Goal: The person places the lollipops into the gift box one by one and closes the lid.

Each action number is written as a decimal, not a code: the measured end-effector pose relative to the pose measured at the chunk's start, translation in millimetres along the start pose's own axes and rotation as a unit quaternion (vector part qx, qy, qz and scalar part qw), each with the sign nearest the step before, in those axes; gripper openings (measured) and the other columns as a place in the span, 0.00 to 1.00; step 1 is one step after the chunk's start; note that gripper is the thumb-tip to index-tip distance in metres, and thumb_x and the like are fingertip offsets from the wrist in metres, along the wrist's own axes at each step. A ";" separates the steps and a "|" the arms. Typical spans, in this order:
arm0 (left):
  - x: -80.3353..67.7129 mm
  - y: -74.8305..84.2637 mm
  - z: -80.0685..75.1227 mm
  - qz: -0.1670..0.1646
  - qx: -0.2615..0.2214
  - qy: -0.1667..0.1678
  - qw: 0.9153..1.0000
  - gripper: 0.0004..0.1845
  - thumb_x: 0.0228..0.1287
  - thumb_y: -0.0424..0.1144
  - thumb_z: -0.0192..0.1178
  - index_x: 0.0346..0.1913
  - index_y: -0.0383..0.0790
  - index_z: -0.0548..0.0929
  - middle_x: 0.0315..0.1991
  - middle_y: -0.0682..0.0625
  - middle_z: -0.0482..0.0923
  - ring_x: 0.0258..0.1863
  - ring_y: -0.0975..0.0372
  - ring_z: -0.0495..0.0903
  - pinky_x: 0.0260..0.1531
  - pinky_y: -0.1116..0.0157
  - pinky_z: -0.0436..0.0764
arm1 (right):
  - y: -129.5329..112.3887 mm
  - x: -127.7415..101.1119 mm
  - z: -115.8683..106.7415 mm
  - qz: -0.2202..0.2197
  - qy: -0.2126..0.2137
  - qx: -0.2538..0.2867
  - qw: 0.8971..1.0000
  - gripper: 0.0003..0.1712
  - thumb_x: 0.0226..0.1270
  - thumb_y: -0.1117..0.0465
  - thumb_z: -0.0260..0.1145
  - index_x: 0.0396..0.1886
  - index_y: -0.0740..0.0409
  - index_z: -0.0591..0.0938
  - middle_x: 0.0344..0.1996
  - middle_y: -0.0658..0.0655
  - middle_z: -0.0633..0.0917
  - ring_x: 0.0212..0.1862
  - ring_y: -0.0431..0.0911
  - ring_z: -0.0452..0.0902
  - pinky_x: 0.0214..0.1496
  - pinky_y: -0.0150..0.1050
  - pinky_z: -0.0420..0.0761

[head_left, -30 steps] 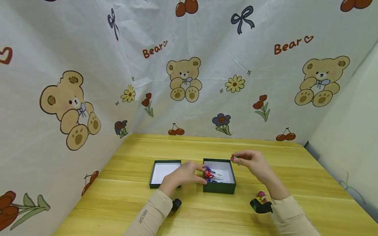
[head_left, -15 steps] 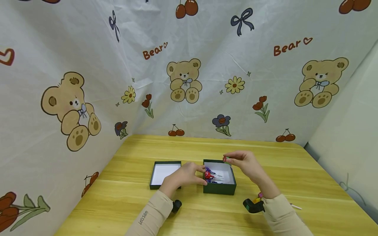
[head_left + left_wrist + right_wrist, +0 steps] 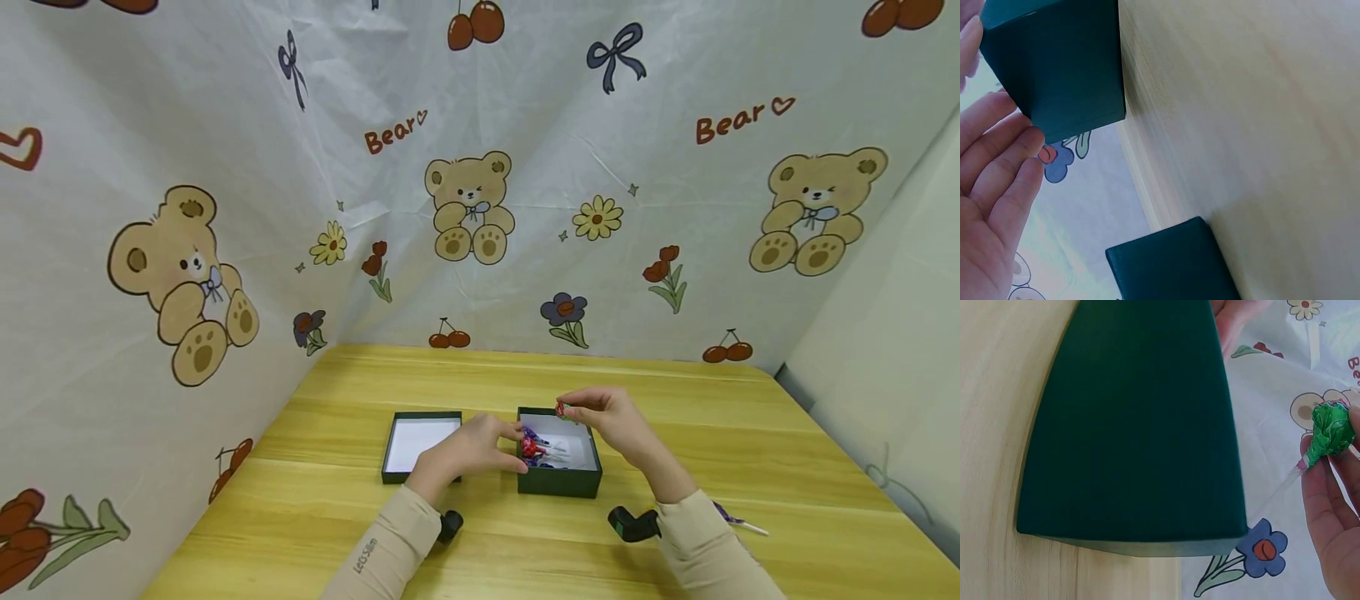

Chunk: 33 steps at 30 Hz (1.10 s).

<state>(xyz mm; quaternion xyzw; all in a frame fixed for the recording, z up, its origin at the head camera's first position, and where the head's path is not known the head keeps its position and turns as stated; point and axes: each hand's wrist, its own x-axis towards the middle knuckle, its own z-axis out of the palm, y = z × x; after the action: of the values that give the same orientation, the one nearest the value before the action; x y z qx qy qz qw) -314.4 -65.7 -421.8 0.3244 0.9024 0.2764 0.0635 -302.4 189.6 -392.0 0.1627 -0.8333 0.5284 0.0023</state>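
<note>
Green cardboard forms the open box on the wooden table, and several wrapped lollipops already lie inside it, red and purple ones showing. The right hand hangs over the box's far side, its fingertips pinching a green-wrapped lollipop by the head, with the thin stick pointing down past the box wall in the right wrist view. The left hand rests against the box's left wall, fingers straight and touching the cardboard, steadying it and gripping nothing. Just to the left sits the lid, upturned with its white inside showing. One more lollipop lies on the table beside the right sleeve. Judging by this, the filling looks mostly done: the held sweet is not yet in the box, the one on the table remains, and the lid is off.
</note>
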 end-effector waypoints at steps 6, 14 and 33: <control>0.4 0.3 -0.2 -0.005 -0.004 -0.002 1.000 0.27 0.59 0.51 0.73 0.59 0.43 0.85 0.67 0.50 0.76 0.69 0.56 0.73 0.63 0.60 0.78 | 2.7 4.0 3.1 -0.005 -0.004 -0.002 1.000 0.18 0.73 0.64 0.64 0.56 0.70 0.83 0.53 0.66 0.86 0.51 0.49 0.84 0.54 0.45 0.85; -0.2 1.3 -0.7 -0.003 -0.002 -0.003 1.000 0.27 0.59 0.51 0.72 0.59 0.43 0.85 0.67 0.49 0.76 0.68 0.56 0.74 0.63 0.61 0.79 | 14.2 9.6 7.6 -0.007 -0.015 0.004 1.000 0.14 0.71 0.68 0.64 0.52 0.69 0.85 0.48 0.67 0.87 0.44 0.42 0.85 0.50 0.47 0.86; 1.2 0.6 0.0 -0.005 0.001 -0.002 1.000 0.26 0.59 0.51 0.73 0.58 0.43 0.86 0.66 0.50 0.77 0.67 0.56 0.75 0.63 0.61 0.79 | 20.9 16.0 21.3 0.018 -0.035 -0.002 0.999 0.15 0.72 0.70 0.62 0.53 0.73 0.84 0.48 0.67 0.87 0.46 0.47 0.86 0.54 0.52 0.85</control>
<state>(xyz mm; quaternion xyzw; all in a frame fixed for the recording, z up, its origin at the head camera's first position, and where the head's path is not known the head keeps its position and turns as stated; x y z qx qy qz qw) -315.0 -64.6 -421.4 0.3204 0.9043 0.2741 0.0662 -319.7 174.7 -416.9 0.1658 -0.8367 0.5208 -0.0358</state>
